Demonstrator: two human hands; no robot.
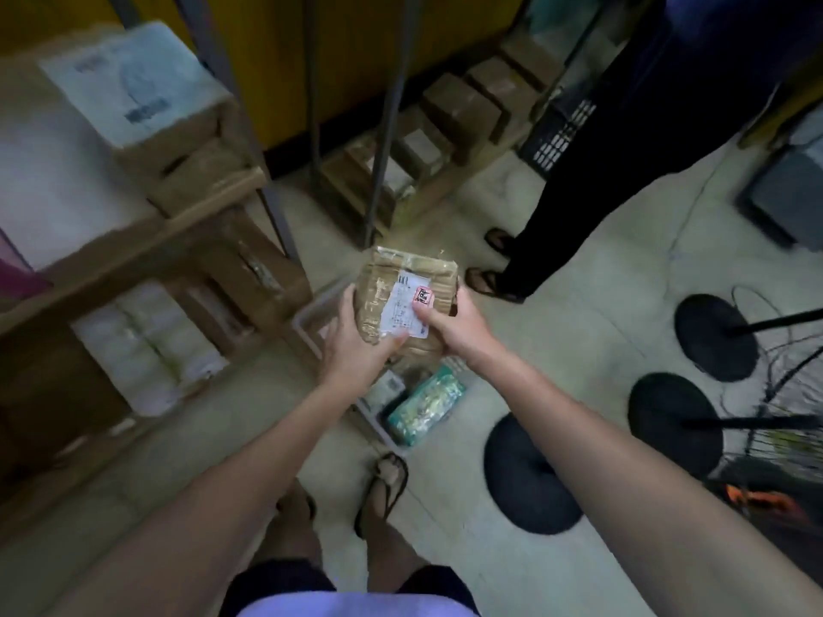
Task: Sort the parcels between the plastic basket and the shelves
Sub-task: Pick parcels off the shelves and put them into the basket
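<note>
I hold a brown cardboard parcel, taped and carrying a white label, in both hands above the floor. My left hand grips its left and near edge, thumb on top. My right hand grips its right side, thumb pressing the label. Below the parcel stands a pale plastic basket on the floor, holding a green patterned packet and another small parcel. The shelves rise at the left, loaded with brown boxes and white bags.
A second low shelf with several brown boxes runs along the back wall. A person in black trousers stands at the right. Round black stand bases and cables lie on the floor at the right. A black crate sits behind.
</note>
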